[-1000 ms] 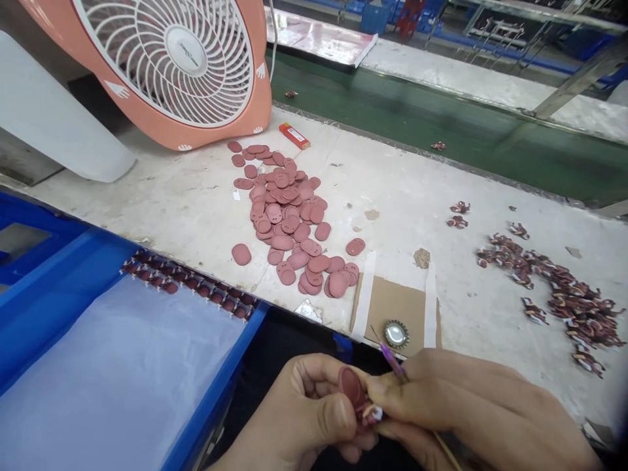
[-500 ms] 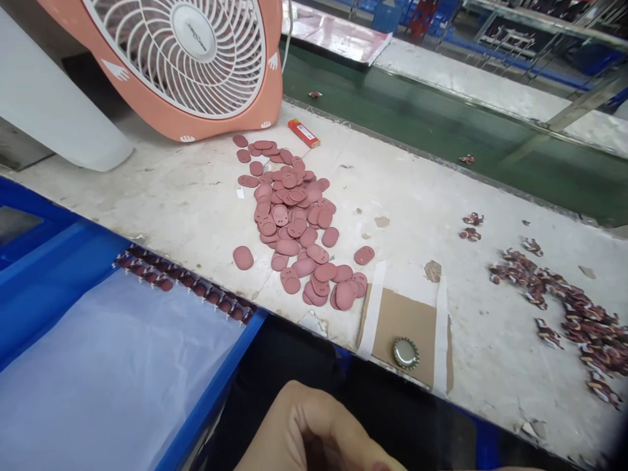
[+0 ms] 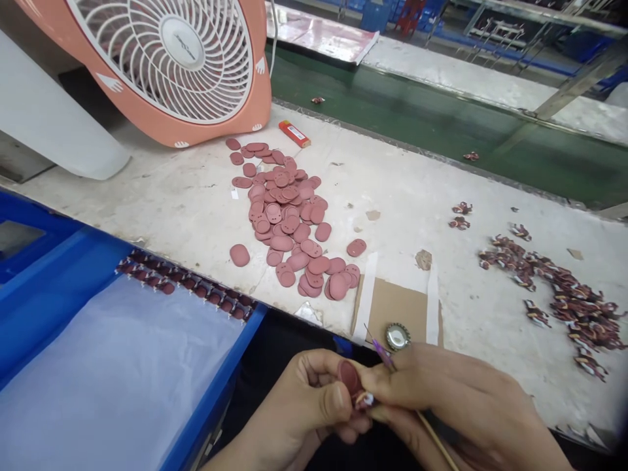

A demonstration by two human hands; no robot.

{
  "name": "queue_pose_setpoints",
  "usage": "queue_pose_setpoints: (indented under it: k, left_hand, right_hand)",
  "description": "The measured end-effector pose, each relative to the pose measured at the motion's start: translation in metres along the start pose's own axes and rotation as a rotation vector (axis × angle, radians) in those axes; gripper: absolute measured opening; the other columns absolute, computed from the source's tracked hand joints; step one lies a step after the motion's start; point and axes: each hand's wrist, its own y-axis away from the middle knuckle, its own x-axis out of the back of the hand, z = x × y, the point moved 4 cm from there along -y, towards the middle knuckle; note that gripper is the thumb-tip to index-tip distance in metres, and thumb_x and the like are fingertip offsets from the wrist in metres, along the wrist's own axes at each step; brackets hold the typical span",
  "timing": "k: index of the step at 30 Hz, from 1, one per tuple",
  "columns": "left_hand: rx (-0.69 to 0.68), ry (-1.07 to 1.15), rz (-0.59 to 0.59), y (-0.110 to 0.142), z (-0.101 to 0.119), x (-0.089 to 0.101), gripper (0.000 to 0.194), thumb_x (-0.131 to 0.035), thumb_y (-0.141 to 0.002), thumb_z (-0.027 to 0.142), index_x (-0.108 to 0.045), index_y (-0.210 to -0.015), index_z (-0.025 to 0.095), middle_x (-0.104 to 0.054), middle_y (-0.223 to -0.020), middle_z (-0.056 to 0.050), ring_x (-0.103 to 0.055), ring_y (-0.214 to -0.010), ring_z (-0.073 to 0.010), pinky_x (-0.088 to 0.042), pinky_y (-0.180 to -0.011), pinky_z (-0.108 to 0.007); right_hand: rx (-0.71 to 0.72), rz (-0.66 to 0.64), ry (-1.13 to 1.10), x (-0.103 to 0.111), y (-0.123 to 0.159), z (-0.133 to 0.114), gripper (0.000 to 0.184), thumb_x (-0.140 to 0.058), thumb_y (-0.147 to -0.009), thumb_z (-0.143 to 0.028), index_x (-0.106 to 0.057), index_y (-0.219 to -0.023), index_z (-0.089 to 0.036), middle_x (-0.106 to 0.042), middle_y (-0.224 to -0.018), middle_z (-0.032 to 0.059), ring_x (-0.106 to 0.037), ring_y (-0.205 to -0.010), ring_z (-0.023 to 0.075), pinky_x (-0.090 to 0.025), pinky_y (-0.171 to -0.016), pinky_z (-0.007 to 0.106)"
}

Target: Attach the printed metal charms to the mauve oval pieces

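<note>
Both your hands have come back up into view, where half a second ago only one showed, low in the frame. Your left hand (image 3: 294, 409) is clenched, its grip pinching one pink oval piece (image 3: 350, 378) with a small dark-red and white piece (image 3: 366, 400) at its lower edge. Your right hand (image 3: 466, 399) is clenched too, its grip on one thin wooden stick (image 3: 432, 435), whose purple end (image 3: 383, 353) points past the oval. The oval is held just in front of the brown cardboard patch (image 3: 392, 304) on the surface (image 3: 392, 196), and your right hand covers that patch's near edge. One bottle cap (image 3: 397, 336) lies on the patch, just above that hand, between two strips of white tape (image 3: 366, 297). Beside the patch on the left is a pile of several dozen pink ovals (image 3: 289, 222), too many to count exactly. Beyond the pile are one red lighter (image 3: 294, 134) and one orange fan (image 3: 260, 98). To the patch's right lies a loose heap of dozens of small dark-red figures (image 3: 554, 294). Near left of the patch, a row of similar small pieces (image 3: 186, 288) lines the rim of one blue bin (image 3: 59, 255).
</note>
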Motion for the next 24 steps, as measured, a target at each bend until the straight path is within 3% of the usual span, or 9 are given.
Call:
queue_pose_setpoints:
  k: [3,7,17,24]
  left_hand:
    - [-0.038,0.01,0.026,-0.002,-0.008,0.009,0.029,-0.095,-0.056,0.035,-0.079,-0.07,0.016,-0.076,-0.065,0.0,-0.067,-0.053,-0.0054,-0.05,-0.05,-0.011]
    - [-0.045,0.03,0.016,-0.003,-0.014,0.014,0.025,-0.094,-0.06,0.034,-0.08,-0.073,0.018,-0.075,-0.065,0.0,-0.068,-0.054,-0.0056,-0.051,-0.049,-0.01]
    - [-0.064,0.014,0.024,0.001,-0.015,0.013,0.026,-0.093,-0.063,0.034,-0.079,-0.075,0.016,-0.073,-0.063,0.0,-0.067,-0.054,-0.006,-0.053,-0.05,-0.01]
    - [-0.059,-0.006,-0.021,0.0,-0.014,0.016,0.025,-0.091,-0.066,0.033,-0.079,-0.079,0.014,-0.071,-0.064,0.001,-0.066,-0.057,-0.0057,-0.056,-0.052,-0.01]
  right_hand:
    - [-0.043,-0.033,-0.142,0.002,-0.003,0.002,0.006,-0.062,-0.1,-0.014,-0.064,-0.102,-0.019,-0.07,-0.085,0.0006,-0.069,-0.073,0.0131,-0.059,-0.074,0.021]
    - [-0.057,-0.065,-0.175,0.004,-0.001,0.002,0.01,-0.061,-0.099,-0.012,-0.065,-0.103,-0.02,-0.07,-0.086,-0.0015,-0.068,-0.075,0.0112,-0.057,-0.071,0.019]
    - [-0.033,-0.015,-0.187,0.007,-0.002,-0.006,0.012,-0.062,-0.097,-0.009,-0.065,-0.102,-0.018,-0.071,-0.087,-0.002,-0.068,-0.077,0.0094,-0.054,-0.075,0.017]
    - [-0.034,-0.07,-0.151,0.004,-0.002,-0.008,0.013,-0.06,-0.098,-0.009,-0.066,-0.105,-0.018,-0.071,-0.09,-0.0014,-0.068,-0.081,0.0109,-0.055,-0.077,0.017]
